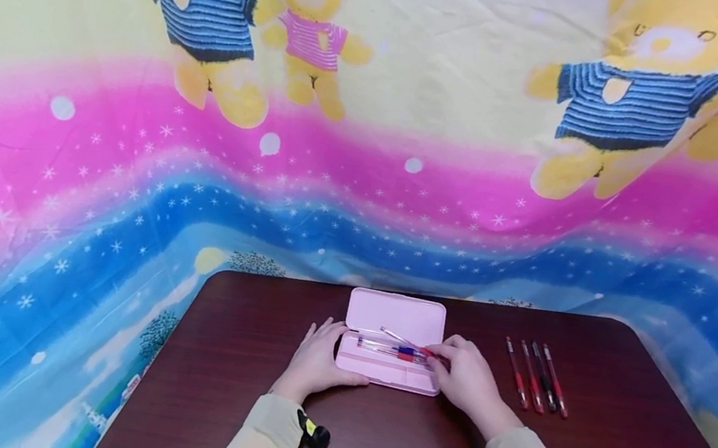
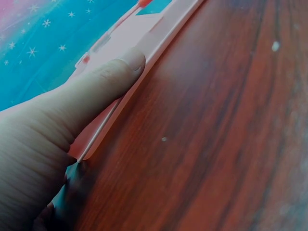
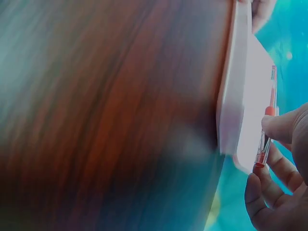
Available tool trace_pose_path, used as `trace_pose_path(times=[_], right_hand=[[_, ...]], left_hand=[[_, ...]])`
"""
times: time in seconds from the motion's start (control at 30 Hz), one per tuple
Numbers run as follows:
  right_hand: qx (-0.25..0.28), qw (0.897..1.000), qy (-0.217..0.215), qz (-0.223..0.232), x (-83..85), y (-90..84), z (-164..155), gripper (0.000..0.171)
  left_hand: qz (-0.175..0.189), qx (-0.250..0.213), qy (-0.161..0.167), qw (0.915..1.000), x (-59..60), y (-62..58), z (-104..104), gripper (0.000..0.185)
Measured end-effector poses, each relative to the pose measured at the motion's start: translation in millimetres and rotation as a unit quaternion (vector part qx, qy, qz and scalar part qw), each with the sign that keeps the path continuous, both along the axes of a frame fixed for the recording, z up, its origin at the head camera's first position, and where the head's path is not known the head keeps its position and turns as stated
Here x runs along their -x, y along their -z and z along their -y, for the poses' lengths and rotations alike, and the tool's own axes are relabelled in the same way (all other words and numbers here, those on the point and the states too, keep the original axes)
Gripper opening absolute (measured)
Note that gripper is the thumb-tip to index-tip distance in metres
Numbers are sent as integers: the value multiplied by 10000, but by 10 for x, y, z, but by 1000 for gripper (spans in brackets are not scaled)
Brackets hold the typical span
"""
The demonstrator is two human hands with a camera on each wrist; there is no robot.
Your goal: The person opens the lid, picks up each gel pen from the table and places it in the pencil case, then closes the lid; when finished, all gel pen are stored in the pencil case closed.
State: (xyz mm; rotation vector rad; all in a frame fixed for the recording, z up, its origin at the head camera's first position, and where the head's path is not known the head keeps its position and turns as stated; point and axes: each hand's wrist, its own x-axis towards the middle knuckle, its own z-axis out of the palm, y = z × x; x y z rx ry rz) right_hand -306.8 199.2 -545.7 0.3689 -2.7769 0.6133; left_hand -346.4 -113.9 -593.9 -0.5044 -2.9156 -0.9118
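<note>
Pencil case [image 1: 392, 339]: lay open at the middle of the desk [image 1: 233, 392], pink, lid folded back away from the person, tray nearest them.
Left hand [image 1: 317, 362]: rested at the tray's left end; the left wrist view showed the thumb [image 2: 103, 86] lying straight along the near rim, pressing it down, gripping nothing.
Right hand [image 1: 464, 378]: sat at the tray's right end, thumb and fingers pinching the red-tipped end of a clear pen [image 3: 266, 132].
Pens in tray [image 1: 392, 349]: several lay lengthwise together; red and blue parts showed.
Loose pens [image 1: 535, 376]: four lay side by side on the desk, to the right of the case and apart from it.
Step technique (judgement): keep the left hand steadying the tray, hold the pen level and parallel to those already in, lower it flat so neither end catches the rim.
Backdrop [image 1: 372, 140]: cloth printed with bears and stars.
Writing and brands: none legible on case, pens or cloth.
</note>
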Motion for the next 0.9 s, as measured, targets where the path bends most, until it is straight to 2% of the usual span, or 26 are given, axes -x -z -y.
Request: trace_pose_path(times=[0.33, 0.6, 0.9], right_hand=[[-268, 9987, -391, 194, 61, 59, 224, 20], [-253, 9980, -393, 432, 90, 58, 275, 18], [-26, 9964, -156, 832, 123, 62, 307, 15]], left_hand=[[-37, 53, 32, 10000, 15, 8, -1, 117], [-46, 33, 43, 10000, 24, 4, -6, 117], [2, -38, 21, 10000, 12, 9, -14, 117]])
